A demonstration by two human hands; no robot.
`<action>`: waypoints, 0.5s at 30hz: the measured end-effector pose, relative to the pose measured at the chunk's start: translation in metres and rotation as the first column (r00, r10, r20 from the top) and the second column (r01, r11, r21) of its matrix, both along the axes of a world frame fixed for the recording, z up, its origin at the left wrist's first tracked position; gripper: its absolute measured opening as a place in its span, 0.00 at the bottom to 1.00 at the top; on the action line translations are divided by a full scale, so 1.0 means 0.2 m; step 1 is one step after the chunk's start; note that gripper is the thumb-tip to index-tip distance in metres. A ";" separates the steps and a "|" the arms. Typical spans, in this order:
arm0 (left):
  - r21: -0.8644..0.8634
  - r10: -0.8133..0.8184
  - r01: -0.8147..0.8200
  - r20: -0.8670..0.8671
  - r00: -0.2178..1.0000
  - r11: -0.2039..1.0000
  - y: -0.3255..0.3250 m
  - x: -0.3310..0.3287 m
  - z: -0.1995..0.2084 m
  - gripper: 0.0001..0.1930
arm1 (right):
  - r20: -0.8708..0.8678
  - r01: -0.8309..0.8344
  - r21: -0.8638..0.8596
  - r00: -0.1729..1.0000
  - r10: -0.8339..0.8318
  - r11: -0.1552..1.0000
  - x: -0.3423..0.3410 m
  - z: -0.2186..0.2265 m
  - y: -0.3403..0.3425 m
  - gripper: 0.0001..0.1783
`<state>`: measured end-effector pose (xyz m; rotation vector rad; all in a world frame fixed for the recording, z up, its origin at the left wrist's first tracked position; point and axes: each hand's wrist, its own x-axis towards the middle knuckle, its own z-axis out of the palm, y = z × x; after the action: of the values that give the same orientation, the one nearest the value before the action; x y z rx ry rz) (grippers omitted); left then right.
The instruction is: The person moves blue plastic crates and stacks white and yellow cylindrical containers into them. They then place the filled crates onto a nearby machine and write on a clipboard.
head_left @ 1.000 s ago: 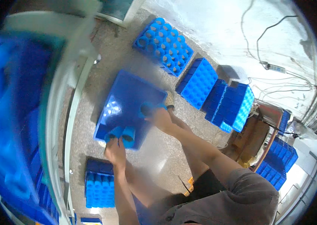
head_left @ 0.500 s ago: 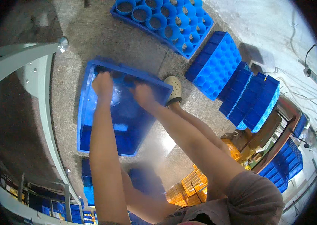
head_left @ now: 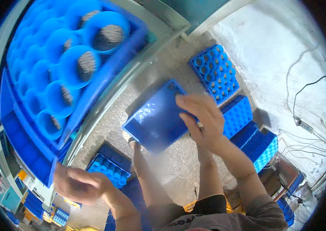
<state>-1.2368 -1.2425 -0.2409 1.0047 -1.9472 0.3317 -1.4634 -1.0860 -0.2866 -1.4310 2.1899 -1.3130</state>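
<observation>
At ten o'clock, nearest the camera, stands a loaded blue crate (head_left: pixel 93 100) packed with upright blue tubes (head_left: pixel 69 67); grey, grained contents show in several, and its upper part is cut off by the lens rim. Beneath it, toward nine o'clock, a second blue container (head_left: pixel 28 150) is partly covered.

At six o'clock, pale lettering on the wearer's grey shirt (head_left: pixel 243 220) is only partly visible, broken by folds and the lower edge.

At the centre, on the floor, sits an open blue bin (head_left: pixel 157 119). Its long axis runs from between seven and eight o'clock to between one and two. The right hand and wrist cover part of its right side.

The hands are well apart. At eight o'clock, the left hand (head_left: pixel 80 184) is blurred, fingers curled, just beside the second container; contact and grip cannot be told. Toward three o'clock, the right hand (head_left: pixel 205 119) has thumb and fingers spread apart above the bin's right side.

At one o'clock lies a tube-filled tray (head_left: pixel 201 78). Within the bin's far end, a dim round shape (head_left: pixel 175 89) is hard to make out.
</observation>
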 end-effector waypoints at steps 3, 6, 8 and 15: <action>0.325 0.105 -0.095 -0.015 0.994 0.941 -0.17 -0.01 0.13 0.10 | -0.441 -0.066 0.038 0.894 0.077 0.997 -0.05 0.30 -0.35 0.19; 0.589 0.028 -0.121 0.164 0.986 0.799 -0.27 -0.11 0.17 0.14 | -0.597 -0.209 0.102 0.769 0.228 0.973 -0.08 0.40 -0.65 0.22; 0.578 0.075 -0.294 0.372 0.925 0.761 -0.32 -0.18 0.18 0.21 | -0.617 -0.262 0.273 0.690 0.378 0.926 -0.09 0.42 -0.76 0.26; 0.676 0.010 -0.406 0.509 0.861 0.615 -0.47 -0.22 0.28 0.18 | -0.472 -0.469 0.418 0.619 0.627 0.778 -0.16 0.54 -0.94 0.24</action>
<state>-1.2808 -1.3357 -0.1840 1.8766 -2.4732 -0.2078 -1.4958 -1.2741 -0.1788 -2.3723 1.8204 -0.3586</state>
